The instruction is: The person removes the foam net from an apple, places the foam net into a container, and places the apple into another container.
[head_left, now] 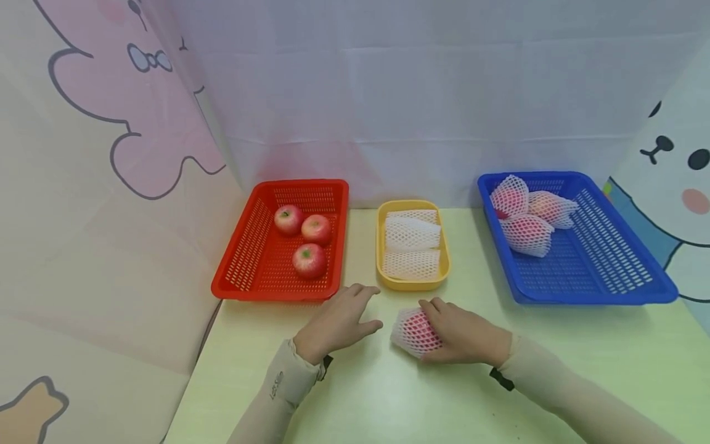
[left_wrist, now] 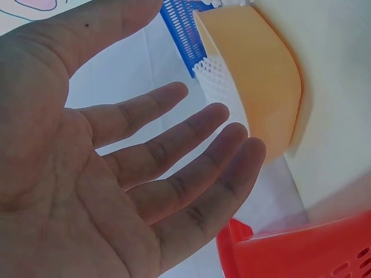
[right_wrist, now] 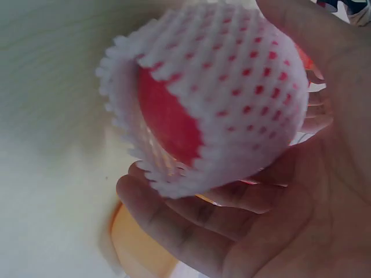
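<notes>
i have netted apple (head_left: 417,333) on near side of tray, right hand (head_left: 466,335) curled round it. left hand (head_left: 339,322) spread wide, just beside. table (head_left: 377,401) pale, white cloth (head_left: 432,111) behind, printed cloth (head_left: 72,277) at left. yellow tray (head_left: 413,285) of nets (head_left: 413,234) just beyond apple; red basket (head_left: 277,295) with three apples (head_left: 309,260) left, near left hand; blue basket (head_left: 599,298) with three wrapped apples (head_left: 526,234) right. narrow table strips flank tray; left table edge near left sleeve (head_left: 291,373); wider stretch this side of hands.

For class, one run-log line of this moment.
right hand grips netted fruit; left hand empty; red basket: three bare apples; blue basket: three netted fruits
</notes>
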Motion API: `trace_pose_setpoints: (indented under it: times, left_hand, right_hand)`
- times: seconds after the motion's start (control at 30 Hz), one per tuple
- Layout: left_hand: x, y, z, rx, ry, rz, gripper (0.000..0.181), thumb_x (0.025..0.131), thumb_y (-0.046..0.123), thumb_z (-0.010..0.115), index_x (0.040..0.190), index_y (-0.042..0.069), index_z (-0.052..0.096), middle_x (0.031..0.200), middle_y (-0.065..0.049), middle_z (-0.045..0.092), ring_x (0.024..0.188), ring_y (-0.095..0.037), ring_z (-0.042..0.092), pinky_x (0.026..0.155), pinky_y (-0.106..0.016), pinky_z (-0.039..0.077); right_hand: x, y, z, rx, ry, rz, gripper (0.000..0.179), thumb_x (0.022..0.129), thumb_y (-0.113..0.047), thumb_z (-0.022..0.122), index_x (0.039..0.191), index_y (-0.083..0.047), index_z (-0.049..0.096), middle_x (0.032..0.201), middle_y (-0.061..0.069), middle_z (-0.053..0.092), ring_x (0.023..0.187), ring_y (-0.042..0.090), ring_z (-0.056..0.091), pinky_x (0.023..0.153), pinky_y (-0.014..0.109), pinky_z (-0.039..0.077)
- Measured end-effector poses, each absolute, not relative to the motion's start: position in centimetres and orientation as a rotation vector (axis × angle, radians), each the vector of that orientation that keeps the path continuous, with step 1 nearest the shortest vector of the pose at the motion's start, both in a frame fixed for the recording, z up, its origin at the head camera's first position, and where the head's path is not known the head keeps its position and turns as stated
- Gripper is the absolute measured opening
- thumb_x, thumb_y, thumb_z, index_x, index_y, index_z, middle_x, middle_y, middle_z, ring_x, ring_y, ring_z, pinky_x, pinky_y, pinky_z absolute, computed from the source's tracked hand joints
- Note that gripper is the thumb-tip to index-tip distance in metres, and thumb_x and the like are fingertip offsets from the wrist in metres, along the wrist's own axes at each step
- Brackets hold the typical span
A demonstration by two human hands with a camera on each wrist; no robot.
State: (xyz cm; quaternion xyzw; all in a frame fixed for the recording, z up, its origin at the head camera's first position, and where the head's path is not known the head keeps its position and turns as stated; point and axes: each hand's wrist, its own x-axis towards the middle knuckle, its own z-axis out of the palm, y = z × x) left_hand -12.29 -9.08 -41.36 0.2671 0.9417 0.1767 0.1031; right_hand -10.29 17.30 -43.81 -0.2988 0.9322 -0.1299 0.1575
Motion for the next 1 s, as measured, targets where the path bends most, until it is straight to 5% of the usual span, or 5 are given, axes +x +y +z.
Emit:
trace_pose_setpoints:
  times: [0.33, 0.63, 1.0]
  left_hand:
    - [-12.3, -9.2, -41.7, 0.847, 2.803, 0.493, 0.057, 0.091, 0.040, 0.073, 0.137, 0.011, 0.057, 0.127, -0.007, 0.061, 0.109, -0.026, 0.059, 0.093, -0.041, 0.050]
    - [-12.4, -9.2, -40.9, 0.853, 2.785, 0.528, 0.055, 0.091, 0.038, 0.073, 0.136, 0.011, 0.058, 0.127, -0.007, 0.060, 0.110, -0.024, 0.058, 0.094, -0.040, 0.051]
    - [-12.4, -8.7, -39.7, 1.004, 2.803, 0.652, 0.036, 0.092, 0.035, 0.073, 0.124, 0.017, 0.068, 0.117, 0.001, 0.064, 0.102, -0.016, 0.060, 0.088, -0.032, 0.053]
  right_hand:
    - [-10.5, 16.8, -44.8, -0.957, 2.723, -0.403, 0.080, 0.075, -0.047, 0.081, 0.131, 0.001, 0.048, 0.106, 0.007, 0.052, 0.087, 0.015, 0.054, 0.080, 0.037, 0.054]
    - [-11.1, 18.0, -42.2, -1.038, 2.759, -0.551, 0.081, 0.074, -0.040, 0.083, 0.133, -0.001, 0.044, 0.117, 0.005, 0.051, 0.100, 0.015, 0.055, 0.087, 0.037, 0.053]
    - [-11.5, 19.1, -39.1, -1.136, 2.783, -0.560, 0.082, 0.076, -0.041, 0.084, 0.135, -0.002, 0.043, 0.115, 0.003, 0.052, 0.095, 0.012, 0.054, 0.081, 0.032, 0.054]
